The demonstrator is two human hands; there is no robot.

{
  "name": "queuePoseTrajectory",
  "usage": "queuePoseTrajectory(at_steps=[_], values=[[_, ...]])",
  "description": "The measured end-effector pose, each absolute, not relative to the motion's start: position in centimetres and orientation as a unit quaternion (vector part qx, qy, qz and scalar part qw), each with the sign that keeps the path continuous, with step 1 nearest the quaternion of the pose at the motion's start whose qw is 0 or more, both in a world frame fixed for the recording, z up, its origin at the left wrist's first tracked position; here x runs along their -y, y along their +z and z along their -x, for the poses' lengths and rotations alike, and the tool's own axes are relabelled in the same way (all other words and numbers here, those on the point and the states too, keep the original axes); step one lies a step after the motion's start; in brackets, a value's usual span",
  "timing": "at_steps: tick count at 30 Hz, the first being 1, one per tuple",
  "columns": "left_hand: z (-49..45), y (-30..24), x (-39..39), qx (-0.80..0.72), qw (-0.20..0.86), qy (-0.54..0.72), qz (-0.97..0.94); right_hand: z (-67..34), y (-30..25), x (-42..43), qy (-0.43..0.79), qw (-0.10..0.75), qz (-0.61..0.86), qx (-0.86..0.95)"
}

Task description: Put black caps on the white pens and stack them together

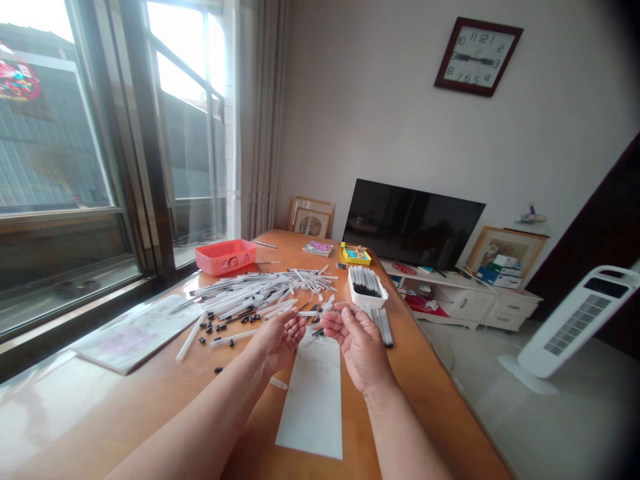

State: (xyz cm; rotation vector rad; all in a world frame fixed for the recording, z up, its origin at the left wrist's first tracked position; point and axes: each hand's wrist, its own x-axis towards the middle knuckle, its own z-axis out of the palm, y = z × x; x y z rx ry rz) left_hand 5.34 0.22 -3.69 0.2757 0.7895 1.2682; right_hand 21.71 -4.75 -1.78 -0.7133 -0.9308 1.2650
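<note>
Between my two hands a pen [312, 313] with a pale barrel is held level above a strip of paper [314, 400]. My left hand [281, 339] pinches its left end between thumb and fingers. The right end is in the closed fingers of my right hand [354, 341], which hide that tip. Beyond and left of my hands lies a loose heap of white pen barrels [260, 288]. Small black pen plugs [219, 328] are scattered nearer, by my left hand. Just past my right hand, several pens [384, 327] lie side by side.
A white basket [369, 301] of pens stands beyond my right hand. At the far left are a red plastic box [226, 257] and a large booklet [135, 333]. A yellow box [356, 255] sits near the back edge. The table's right edge drops to the floor.
</note>
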Motion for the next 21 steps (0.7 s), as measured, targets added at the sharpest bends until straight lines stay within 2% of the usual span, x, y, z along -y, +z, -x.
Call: queuePoseTrajectory(at_steps=[7,15,21], values=[[-5.7,-3.6,0.2,-0.366,0.719,0.573,-0.141,-21.4,-2.5,4.6,0.47,0.643,0.375,0.475],[-6.2,-3.4,0.7,-0.347,0.743,0.554,-0.144,-20.9,-3.9,4.0,0.433,0.577,0.431,0.543],[-6.0,-3.1,1.0,-0.371,0.731,0.547,-0.17,-21.3,-3.5,4.1,0.405,0.602,0.446,0.524]])
